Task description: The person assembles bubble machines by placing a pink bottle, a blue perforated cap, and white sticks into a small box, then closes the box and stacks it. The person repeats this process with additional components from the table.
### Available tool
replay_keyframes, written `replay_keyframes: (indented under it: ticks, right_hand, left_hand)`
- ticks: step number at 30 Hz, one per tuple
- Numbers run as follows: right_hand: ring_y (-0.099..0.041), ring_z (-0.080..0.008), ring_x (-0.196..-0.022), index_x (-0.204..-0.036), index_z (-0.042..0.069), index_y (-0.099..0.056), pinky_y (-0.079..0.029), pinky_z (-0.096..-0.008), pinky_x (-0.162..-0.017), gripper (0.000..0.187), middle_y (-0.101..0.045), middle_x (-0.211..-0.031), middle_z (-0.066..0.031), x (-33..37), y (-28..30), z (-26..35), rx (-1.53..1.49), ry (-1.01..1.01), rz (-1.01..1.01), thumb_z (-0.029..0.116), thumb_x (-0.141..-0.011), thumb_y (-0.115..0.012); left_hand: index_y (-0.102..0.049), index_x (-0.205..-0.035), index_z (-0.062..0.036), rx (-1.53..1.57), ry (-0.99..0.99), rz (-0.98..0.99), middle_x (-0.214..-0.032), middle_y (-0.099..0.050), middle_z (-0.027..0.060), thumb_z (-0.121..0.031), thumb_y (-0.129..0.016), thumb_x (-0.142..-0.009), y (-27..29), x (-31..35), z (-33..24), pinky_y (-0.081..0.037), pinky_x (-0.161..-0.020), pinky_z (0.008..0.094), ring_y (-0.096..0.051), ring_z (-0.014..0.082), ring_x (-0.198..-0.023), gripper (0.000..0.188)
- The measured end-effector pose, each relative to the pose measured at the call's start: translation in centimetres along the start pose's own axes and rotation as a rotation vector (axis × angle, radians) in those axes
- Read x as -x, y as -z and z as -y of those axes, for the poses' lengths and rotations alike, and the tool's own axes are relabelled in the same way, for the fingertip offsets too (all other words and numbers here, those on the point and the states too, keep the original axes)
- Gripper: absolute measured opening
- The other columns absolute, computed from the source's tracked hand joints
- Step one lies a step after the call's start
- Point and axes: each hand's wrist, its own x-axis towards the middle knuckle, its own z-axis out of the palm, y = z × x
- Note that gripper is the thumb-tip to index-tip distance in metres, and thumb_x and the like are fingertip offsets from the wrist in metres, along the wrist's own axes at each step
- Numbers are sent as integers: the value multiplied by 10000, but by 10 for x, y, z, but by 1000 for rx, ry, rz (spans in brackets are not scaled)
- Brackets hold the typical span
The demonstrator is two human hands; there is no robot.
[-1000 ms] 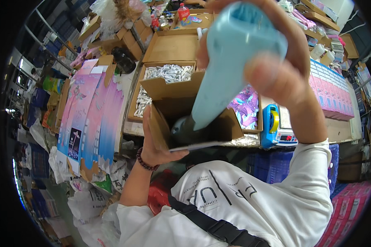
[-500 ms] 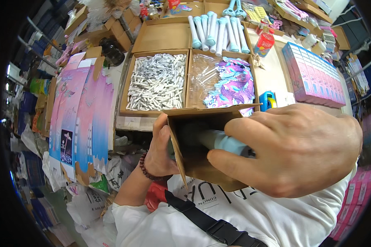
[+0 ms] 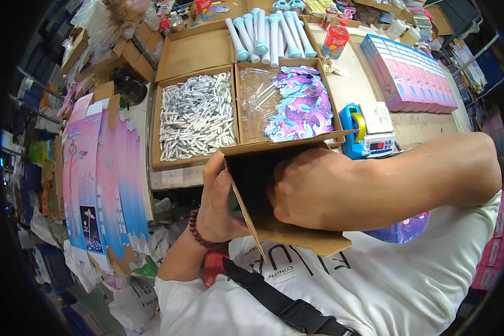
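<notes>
My left hand [image 3: 218, 201], a beaded bracelet at its wrist, grips the side of an open cardboard box [image 3: 285, 238] held in front of my chest. Its brown inside and spread flaps face up. My right hand [image 3: 305, 187] reaches into the opening with fingers curled; the fingertips and whatever they hold are hidden in the dark interior. Beyond the box lies a tray of purple and blue shaped pieces [image 3: 302, 103] beside clear plastic sticks. Left of it, another tray holds many small white sticks with grey cords [image 3: 196, 120]. White tubes with light blue ends [image 3: 271, 36] lie behind.
A blue tape dispenser [image 3: 350, 131] and a small white scale [image 3: 378, 131] stand right of the trays. Farther right is a row of pink-blue boxes [image 3: 409, 78]. Flattened printed cartons [image 3: 101, 179] are stacked at left. A red-labelled bottle [image 3: 336, 39] stands behind.
My right hand has moved left and deeper into the box; the light blue and white handle in its fingers is now out of sight. My left hand keeps its hold. The view has shifted.
</notes>
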Motion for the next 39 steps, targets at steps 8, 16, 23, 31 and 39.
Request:
replay_keyframes:
  ticks: [8, 16, 23, 31, 39]
  right_hand:
    - [-691, -290, -860, -929, -5, -700, -557, -395, -700, 213, -700, -897, -155, -6, -16, 2, 66, -19, 36, 115, -778, -611]
    - [-628, -353, -1020, -1255, -59, -524, -535, -391, -851, 393, -589, -1207, -243, 41, -7, 12, -457, 207, -651, 110, -901, -495]
    - [-470, -285, -1316, -1323, 5, -528, -332, -461, -1110, 384, -598, -1284, -167, 50, -33, 63, -1076, 511, -926, 22, -940, -505]
    - [-415, -302, -1328, -1270, -28, -537, -253, -509, -1131, 363, -578, -1250, -163, 111, -70, 46, -1191, 568, -623, 66, -923, -489]
    - [-478, -343, -1300, -1324, 69, -524, -303, -557, -1108, 421, -601, -1272, -122, 190, -156, 2, -951, 668, -907, 16, -908, -569]
  left_hand:
    - [-256, -1455, -140, -122, -158, 76, -1416, -289, 298, -367, -927, -549, -4, -7, -8, -397, -1007, 516, -392, 492, -1265, 1149]
    - [-427, -1333, -25, -83, -74, 63, -1389, -333, 253, -360, -901, -567, 17, 5, 2, -370, -1049, 470, -406, 437, -1274, 962]
    - [-363, -1401, -20, 1029, -10, -134, -1421, -416, 170, -452, -351, -1018, 29, 12, 27, -354, -1083, 410, -413, 273, -1303, 578]
    - [-350, -1392, 19, 316, -177, -477, -1323, -463, 222, -523, -330, -961, -14, 15, -25, -331, -1081, 401, -457, 268, -1218, 693]
    - [-404, -1378, -52, 339, 176, -321, -1348, -459, 220, -413, -592, -757, -100, -14, -83, -340, -1110, 496, -438, 329, -1276, 742]
